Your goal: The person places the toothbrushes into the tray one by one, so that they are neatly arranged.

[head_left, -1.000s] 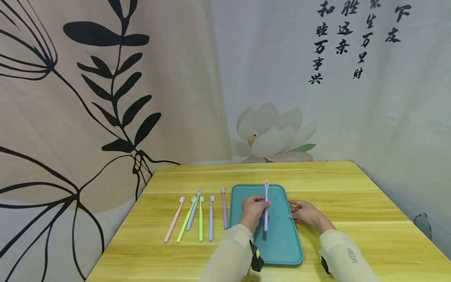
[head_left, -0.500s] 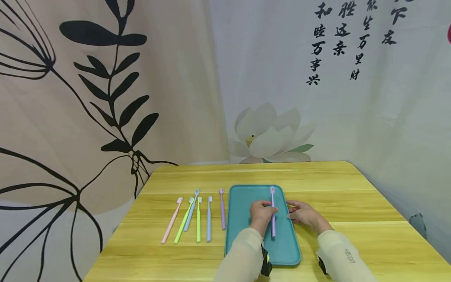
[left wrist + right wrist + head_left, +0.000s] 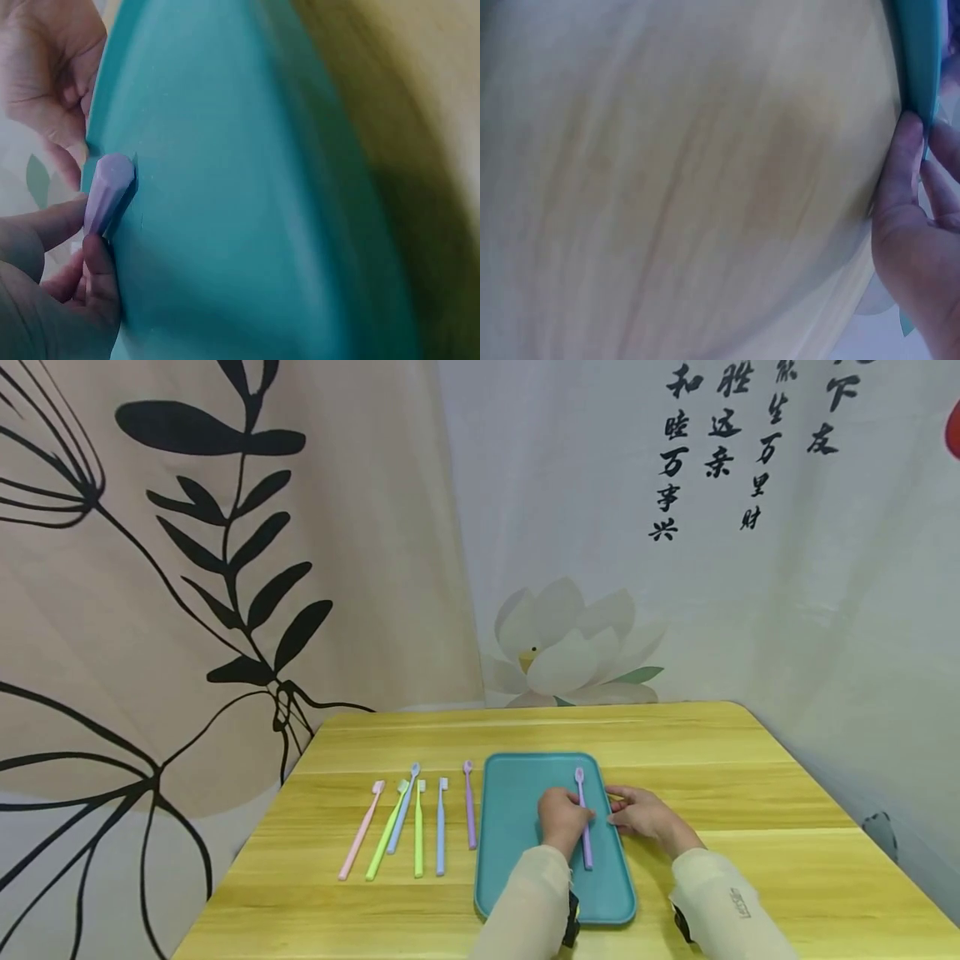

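Note:
A light purple toothbrush [image 3: 587, 843] lies lengthwise over the right part of the teal tray [image 3: 517, 860], head toward the far end. Its handle [image 3: 111, 184] is pinched between thumb and fingers of my left hand [image 3: 562, 818], low over the tray floor. At the tray's right rim, my right hand [image 3: 647, 814] grips the edge, thumb on one side and fingers on the other [image 3: 911, 225]. The brush's far part is hidden behind the left hand in the left wrist view.
Left of the tray lie a darker purple toothbrush [image 3: 469, 806], a pink one [image 3: 360, 833] and several green and blue ones, such as a blue toothbrush [image 3: 441, 827]. They rest on a wooden table [image 3: 720, 752] before a printed curtain [image 3: 390, 568].
My left hand has moved right and lowered the light purple toothbrush toward the tray's right side. The right hand stays at the rim, while the view shifts slightly.

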Action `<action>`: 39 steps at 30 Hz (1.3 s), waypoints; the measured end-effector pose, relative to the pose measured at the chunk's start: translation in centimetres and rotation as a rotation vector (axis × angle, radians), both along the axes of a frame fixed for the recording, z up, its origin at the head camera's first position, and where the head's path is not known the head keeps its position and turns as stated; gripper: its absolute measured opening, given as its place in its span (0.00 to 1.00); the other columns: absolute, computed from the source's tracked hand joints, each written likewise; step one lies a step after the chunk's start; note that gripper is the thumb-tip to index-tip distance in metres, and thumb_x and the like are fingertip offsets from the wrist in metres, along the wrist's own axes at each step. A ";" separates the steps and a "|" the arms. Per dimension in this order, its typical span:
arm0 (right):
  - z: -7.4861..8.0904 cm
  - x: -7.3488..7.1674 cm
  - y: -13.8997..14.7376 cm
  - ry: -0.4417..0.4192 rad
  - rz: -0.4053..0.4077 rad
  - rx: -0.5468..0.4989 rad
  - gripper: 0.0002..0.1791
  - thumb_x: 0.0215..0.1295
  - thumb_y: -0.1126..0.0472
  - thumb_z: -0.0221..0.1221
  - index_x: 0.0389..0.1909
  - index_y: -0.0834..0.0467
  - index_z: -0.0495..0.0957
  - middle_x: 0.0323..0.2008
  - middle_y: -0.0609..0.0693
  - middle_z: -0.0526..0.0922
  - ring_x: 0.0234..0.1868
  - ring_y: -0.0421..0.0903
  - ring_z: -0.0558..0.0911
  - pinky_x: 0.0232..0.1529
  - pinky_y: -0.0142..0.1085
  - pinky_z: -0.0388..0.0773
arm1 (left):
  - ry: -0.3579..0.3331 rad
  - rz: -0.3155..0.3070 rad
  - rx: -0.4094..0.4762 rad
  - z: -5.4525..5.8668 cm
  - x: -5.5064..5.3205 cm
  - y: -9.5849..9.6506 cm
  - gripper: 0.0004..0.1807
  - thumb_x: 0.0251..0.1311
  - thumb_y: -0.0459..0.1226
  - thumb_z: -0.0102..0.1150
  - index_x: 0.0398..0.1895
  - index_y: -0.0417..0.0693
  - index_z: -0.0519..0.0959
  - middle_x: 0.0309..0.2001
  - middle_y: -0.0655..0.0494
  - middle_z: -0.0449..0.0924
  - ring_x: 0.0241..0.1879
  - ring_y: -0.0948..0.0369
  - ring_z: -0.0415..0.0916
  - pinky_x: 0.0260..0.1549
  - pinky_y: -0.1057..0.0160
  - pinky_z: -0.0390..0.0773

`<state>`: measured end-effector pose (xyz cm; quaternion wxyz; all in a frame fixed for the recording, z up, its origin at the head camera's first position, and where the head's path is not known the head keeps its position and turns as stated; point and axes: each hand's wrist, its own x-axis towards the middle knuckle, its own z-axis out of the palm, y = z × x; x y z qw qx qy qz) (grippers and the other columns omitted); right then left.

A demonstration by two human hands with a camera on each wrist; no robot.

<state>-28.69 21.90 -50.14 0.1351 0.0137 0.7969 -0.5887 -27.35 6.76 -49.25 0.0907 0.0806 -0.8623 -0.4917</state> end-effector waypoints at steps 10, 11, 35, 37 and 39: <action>-0.1 0.2 0.0 -0.003 0.001 -0.022 0.33 0.63 0.78 0.56 0.70 0.74 0.60 0.41 0.61 0.72 0.38 0.50 0.78 0.41 0.41 0.82 | 0.008 -0.061 -0.062 0.2 0.6 -0.6 0.10 0.39 0.27 0.78 0.20 0.41 0.82 0.20 0.57 0.74 0.21 0.61 0.70 0.21 0.63 0.76; 0.0 0.2 0.1 -0.005 0.000 -0.028 0.33 0.63 0.78 0.56 0.70 0.74 0.60 0.42 0.61 0.72 0.39 0.50 0.78 0.42 0.41 0.82 | 0.003 -0.069 -0.069 0.3 0.6 -0.8 0.09 0.40 0.27 0.77 0.21 0.41 0.83 0.20 0.56 0.74 0.22 0.60 0.70 0.21 0.63 0.76; -0.4 0.1 0.0 -0.005 -0.016 -0.006 0.32 0.63 0.77 0.57 0.69 0.73 0.62 0.42 0.60 0.73 0.39 0.50 0.77 0.41 0.40 0.82 | -0.075 -0.121 -0.046 0.1 0.3 0.0 0.06 0.45 0.28 0.76 0.25 0.40 0.85 0.22 0.56 0.76 0.23 0.62 0.72 0.24 0.63 0.79; -0.4 0.0 0.0 -0.004 -0.014 -0.007 0.32 0.63 0.77 0.57 0.69 0.73 0.62 0.42 0.60 0.73 0.38 0.50 0.78 0.41 0.40 0.82 | -0.082 -0.119 -0.046 0.0 0.2 0.1 0.06 0.45 0.29 0.76 0.24 0.41 0.85 0.22 0.57 0.76 0.23 0.62 0.72 0.23 0.63 0.78; -0.4 -0.1 0.0 -0.005 -0.016 -0.011 0.33 0.63 0.77 0.57 0.69 0.72 0.62 0.42 0.60 0.73 0.38 0.50 0.78 0.41 0.40 0.82 | -0.088 -0.117 -0.046 0.0 0.1 0.1 0.06 0.45 0.30 0.76 0.24 0.41 0.85 0.22 0.57 0.76 0.23 0.62 0.72 0.24 0.63 0.79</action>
